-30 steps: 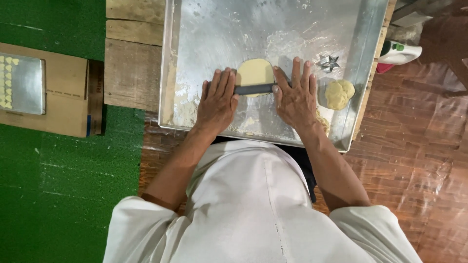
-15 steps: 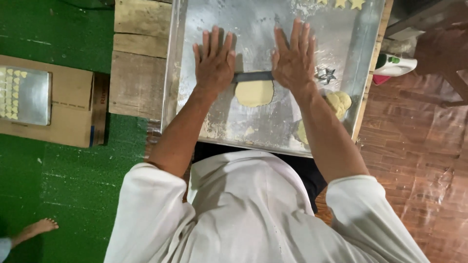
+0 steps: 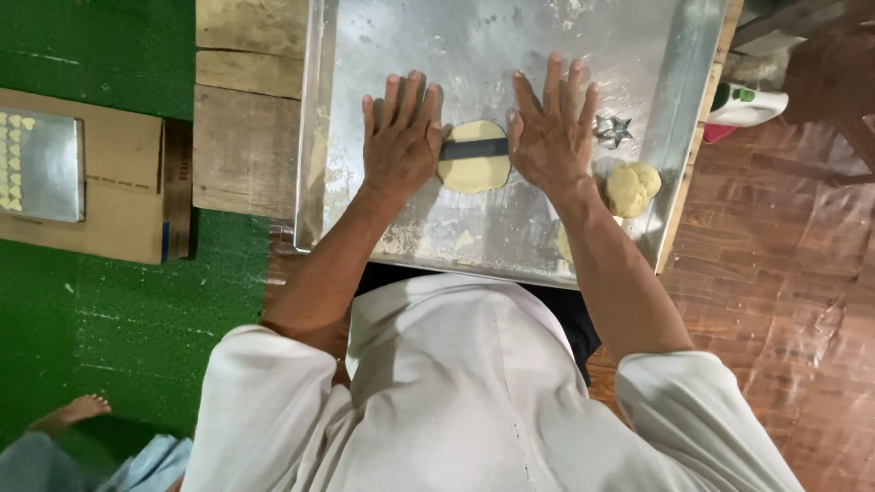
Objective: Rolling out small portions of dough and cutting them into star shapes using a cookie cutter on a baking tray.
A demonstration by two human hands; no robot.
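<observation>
Two flat hands press a dark rolling pin (image 3: 473, 148) across a round, pale yellow dough disc (image 3: 472, 159). The disc lies on the metal tray (image 3: 638, 55), in the gap between the two palms, with the pin crossing its middle. The left hand (image 3: 401, 137) rests on the pin's left end, fingers straight, lying close together and pointing away from the body. The right hand (image 3: 551, 137) rests on the right end, fingers straight and slightly fanned. Neither hand grips; both bear down with open palms.

Risk, as a judgement: uneven pressure between the palms could roll the disc thinner on one side; on a thinly floured patch of tray the dough could stick and tear.

Just beyond the right little finger lies a star-shaped metal cutter (image 3: 612, 130). Below it, near the right wrist, sits a lump of dough (image 3: 633, 187). Past the tray's right rim lies a white bottle with a green patch (image 3: 747, 103). Well to the left of the left hand, on green flooring, a brown cardboard box (image 3: 123, 196) carries a small tray of pale cut shapes (image 3: 36, 164). The box's print is too small to make out.
</observation>
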